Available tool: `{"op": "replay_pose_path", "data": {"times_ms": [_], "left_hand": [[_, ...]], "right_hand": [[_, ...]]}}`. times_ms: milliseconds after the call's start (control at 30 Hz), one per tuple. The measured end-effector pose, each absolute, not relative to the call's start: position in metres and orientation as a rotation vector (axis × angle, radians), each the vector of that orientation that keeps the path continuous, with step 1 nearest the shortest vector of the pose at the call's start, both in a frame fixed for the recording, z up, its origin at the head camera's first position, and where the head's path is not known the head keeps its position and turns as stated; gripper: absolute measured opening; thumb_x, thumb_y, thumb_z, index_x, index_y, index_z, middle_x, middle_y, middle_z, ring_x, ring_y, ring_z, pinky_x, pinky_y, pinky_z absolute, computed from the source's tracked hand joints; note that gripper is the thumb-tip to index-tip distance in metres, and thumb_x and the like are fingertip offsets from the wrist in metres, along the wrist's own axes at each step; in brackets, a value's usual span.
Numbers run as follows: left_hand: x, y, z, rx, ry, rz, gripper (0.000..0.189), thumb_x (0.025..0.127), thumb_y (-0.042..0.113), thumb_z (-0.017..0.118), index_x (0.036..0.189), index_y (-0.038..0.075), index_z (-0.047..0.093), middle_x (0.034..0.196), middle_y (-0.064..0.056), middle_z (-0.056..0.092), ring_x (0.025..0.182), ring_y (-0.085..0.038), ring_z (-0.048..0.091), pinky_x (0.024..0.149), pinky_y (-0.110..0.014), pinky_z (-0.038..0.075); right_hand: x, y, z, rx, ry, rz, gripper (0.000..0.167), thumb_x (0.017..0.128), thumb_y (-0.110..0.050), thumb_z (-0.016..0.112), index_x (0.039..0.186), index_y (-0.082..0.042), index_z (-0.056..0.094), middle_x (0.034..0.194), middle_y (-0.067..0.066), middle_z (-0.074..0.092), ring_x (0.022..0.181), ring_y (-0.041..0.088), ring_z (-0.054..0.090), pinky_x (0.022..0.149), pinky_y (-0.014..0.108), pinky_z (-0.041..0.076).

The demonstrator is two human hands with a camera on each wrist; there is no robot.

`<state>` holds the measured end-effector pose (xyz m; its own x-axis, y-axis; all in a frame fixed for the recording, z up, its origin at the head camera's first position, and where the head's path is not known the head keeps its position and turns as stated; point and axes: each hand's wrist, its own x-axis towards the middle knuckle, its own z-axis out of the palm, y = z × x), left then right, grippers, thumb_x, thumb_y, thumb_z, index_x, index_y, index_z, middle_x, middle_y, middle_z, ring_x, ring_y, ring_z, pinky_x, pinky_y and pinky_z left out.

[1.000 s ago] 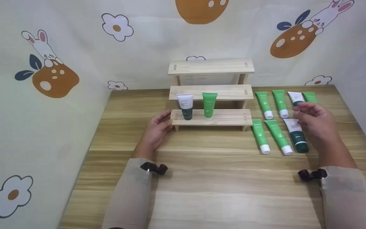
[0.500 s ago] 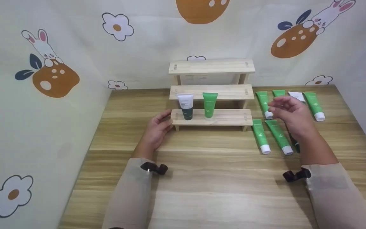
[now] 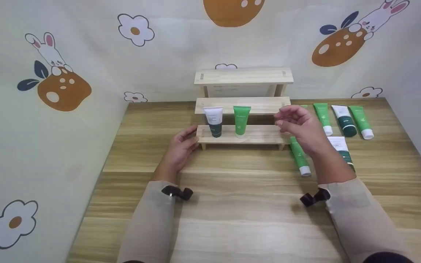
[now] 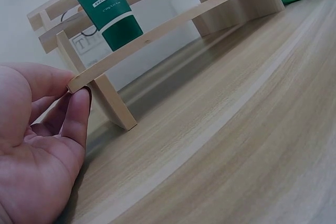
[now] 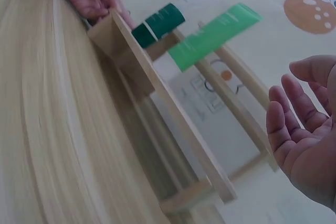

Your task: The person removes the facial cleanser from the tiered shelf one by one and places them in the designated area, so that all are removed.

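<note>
My left hand point(image 3: 178, 150) pinches the left end of the lowest step of a three-tier wooden display shelf point(image 3: 265, 135). In the left wrist view, thumb and fingers point(image 4: 79, 114) close on the corner of that board. On this step stand a white and dark green squeeze tube point(image 3: 215, 122), at the left, and a green squeeze tube point(image 3: 241, 122) near the middle, both cap down. My right hand point(image 3: 302, 128) hovers by the right end of the lower steps, fingers loosely bent and holding nothing. The right wrist view shows its palm point(image 5: 310, 135) apart from the shelf.
Right of the shelf, several more tubes lie on the wood-grain table point(image 3: 232, 204). Among them are a green tube point(image 3: 361, 122), a white and dark green tube point(image 3: 344, 120) and another green tube point(image 3: 300, 157). My right forearm covers part of the front row. A patterned wall cover point(image 3: 166, 65) rises behind.
My right hand has moved left from above the lying tubes to the shelf's right end, uncovering the tubes at the far right. The left hand and the shelf have stayed in place.
</note>
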<state>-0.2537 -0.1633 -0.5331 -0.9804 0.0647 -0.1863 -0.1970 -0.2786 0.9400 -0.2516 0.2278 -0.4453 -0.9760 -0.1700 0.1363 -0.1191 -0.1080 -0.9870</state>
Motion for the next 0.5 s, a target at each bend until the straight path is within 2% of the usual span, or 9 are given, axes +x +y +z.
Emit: {"op": "replay_pose_path", "data": {"times_ms": [167, 267, 400, 500], "left_hand": [[-0.254, -0.164, -0.533, -0.17, 1.791, 2.374, 0.054, 0.102, -0.005, 0.06, 0.155, 0.003, 0.052, 0.157, -0.012, 0.053, 0.109, -0.011, 0.064, 0.088, -0.021, 0.057], [-0.254, -0.164, -0.532, -0.169, 1.791, 2.371, 0.054, 0.102, -0.004, 0.061, 0.155, 0.003, 0.053, 0.158, -0.012, 0.053, 0.111, -0.011, 0.064, 0.089, -0.021, 0.057], [-0.254, -0.164, -0.532, -0.171, 1.784, 2.376, 0.054, 0.102, -0.004, 0.061, 0.155, 0.003, 0.053, 0.158, -0.012, 0.052, 0.111, -0.012, 0.063, 0.089, -0.021, 0.057], [-0.254, -0.165, -0.532, -0.167, 1.792, 2.367, 0.054, 0.102, -0.004, 0.061, 0.155, 0.003, 0.053, 0.159, -0.011, 0.051, 0.112, -0.012, 0.063, 0.089, -0.021, 0.057]], "right_hand": [[-0.253, 0.205, -0.443, -0.396, 2.027, -2.295, 0.033, 0.093, 0.008, 0.075, 0.123, -0.004, 0.067, 0.113, 0.003, 0.077, 0.1, 0.016, 0.074, 0.082, 0.024, 0.063], [-0.254, 0.194, -0.441, -0.418, 2.026, -2.276, 0.037, 0.094, 0.011, 0.072, 0.127, -0.003, 0.066, 0.119, 0.006, 0.076, 0.109, 0.022, 0.075, 0.089, 0.026, 0.064], [-0.256, 0.183, -0.439, -0.432, 2.066, -2.233, 0.041, 0.095, 0.008, 0.072, 0.134, 0.0, 0.062, 0.129, 0.009, 0.073, 0.122, 0.033, 0.071, 0.096, 0.028, 0.063], [-0.257, 0.175, -0.437, -0.425, 2.096, -2.224, 0.043, 0.095, 0.006, 0.074, 0.136, 0.0, 0.061, 0.13, 0.008, 0.072, 0.125, 0.033, 0.07, 0.098, 0.029, 0.063]]}}
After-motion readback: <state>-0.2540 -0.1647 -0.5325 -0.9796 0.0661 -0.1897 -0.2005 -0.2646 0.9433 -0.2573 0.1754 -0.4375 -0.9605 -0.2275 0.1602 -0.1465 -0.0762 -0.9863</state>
